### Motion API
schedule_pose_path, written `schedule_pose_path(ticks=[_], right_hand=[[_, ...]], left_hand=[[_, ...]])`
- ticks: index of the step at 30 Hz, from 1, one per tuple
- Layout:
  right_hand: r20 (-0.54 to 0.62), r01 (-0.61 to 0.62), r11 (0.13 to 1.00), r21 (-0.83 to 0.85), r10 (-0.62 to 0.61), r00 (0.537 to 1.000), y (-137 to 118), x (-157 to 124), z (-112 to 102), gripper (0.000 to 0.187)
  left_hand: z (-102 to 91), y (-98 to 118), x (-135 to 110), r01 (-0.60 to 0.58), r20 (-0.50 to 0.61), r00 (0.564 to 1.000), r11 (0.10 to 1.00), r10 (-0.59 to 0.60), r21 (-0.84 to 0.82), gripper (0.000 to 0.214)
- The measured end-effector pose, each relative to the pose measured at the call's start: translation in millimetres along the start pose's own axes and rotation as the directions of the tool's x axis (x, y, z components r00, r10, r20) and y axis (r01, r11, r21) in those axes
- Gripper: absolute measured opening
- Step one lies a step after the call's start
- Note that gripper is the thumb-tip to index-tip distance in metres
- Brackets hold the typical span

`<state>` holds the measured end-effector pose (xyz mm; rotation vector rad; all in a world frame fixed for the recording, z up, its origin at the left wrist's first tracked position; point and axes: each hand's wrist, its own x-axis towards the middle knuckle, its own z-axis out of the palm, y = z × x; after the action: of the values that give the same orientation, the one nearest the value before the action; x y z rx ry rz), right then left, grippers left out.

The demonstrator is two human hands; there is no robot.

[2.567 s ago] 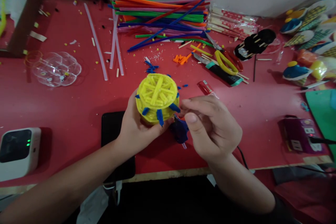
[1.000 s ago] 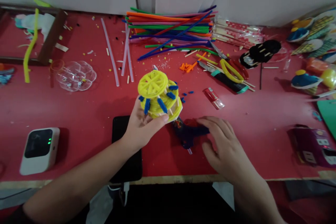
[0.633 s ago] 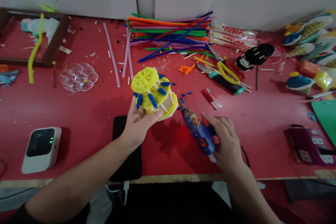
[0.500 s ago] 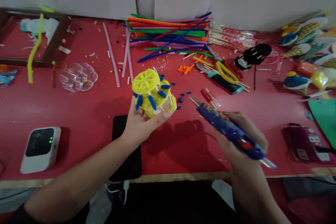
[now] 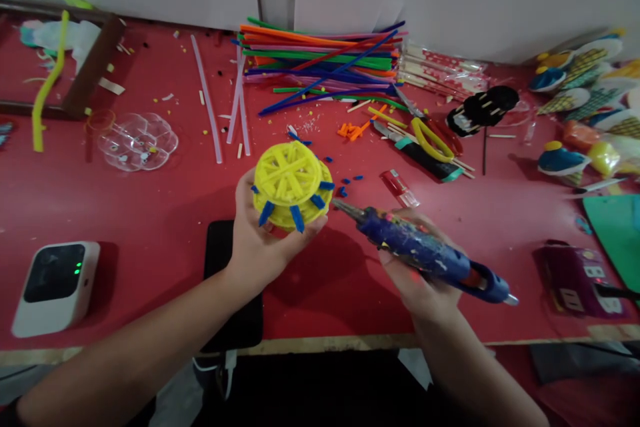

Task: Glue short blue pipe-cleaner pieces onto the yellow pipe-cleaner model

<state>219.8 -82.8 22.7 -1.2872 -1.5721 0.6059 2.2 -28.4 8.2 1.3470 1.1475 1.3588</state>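
My left hand (image 5: 260,240) grips a round yellow wheel-shaped craft (image 5: 290,188) made of pipe cleaners, with short blue pieces stuck round its rim, and holds it above the red table (image 5: 150,207). A blue glue gun (image 5: 425,252) lies in the closed fingers of my right hand (image 5: 417,280). The gun's metal nozzle points left and nearly touches the craft's right side.
A stack of coloured pipe cleaners (image 5: 320,57) lies at the back. Yellow-handled pliers (image 5: 433,137), a red lighter (image 5: 399,187) and orange scraps (image 5: 353,129) lie right of centre. A clear flower-shaped tray (image 5: 135,141), a white device (image 5: 53,283), a black phone (image 5: 230,280) and a purple power strip (image 5: 580,273) are nearby.
My right hand picked the glue gun up off the table and swung its nozzle left to the craft. My left hand tilted the craft and turned it face-up again.
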Motion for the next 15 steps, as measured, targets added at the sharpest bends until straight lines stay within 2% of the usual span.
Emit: schedule_pose_path(ticks=[2,5,8,15], right_hand=[[0.022,0.039,0.999,0.028,-0.039,0.999,-3.8,3.8,0.0,0.015],[-0.013,0.087,0.995,0.043,-0.086,0.996,-7.9,7.3,-1.5,0.020],[-0.027,0.074,0.997,0.015,-0.074,0.997,-9.2,7.2,-2.6,0.022],[-0.018,0.070,0.997,-0.014,-0.070,0.997,-7.7,5.6,-3.9,0.023]], left_hand=[[1.1,0.1,0.0,0.009,0.014,1.000,1.000,-0.009,0.011,0.076],[3.0,1.6,-0.6,0.019,0.035,0.999,1.000,-0.019,-0.002,0.073],[4.6,2.6,-1.5,0.045,0.036,0.998,0.999,-0.044,-0.023,0.072],[5.4,-2.4,-2.4,-0.060,0.054,0.997,0.998,0.059,0.012,0.074]])
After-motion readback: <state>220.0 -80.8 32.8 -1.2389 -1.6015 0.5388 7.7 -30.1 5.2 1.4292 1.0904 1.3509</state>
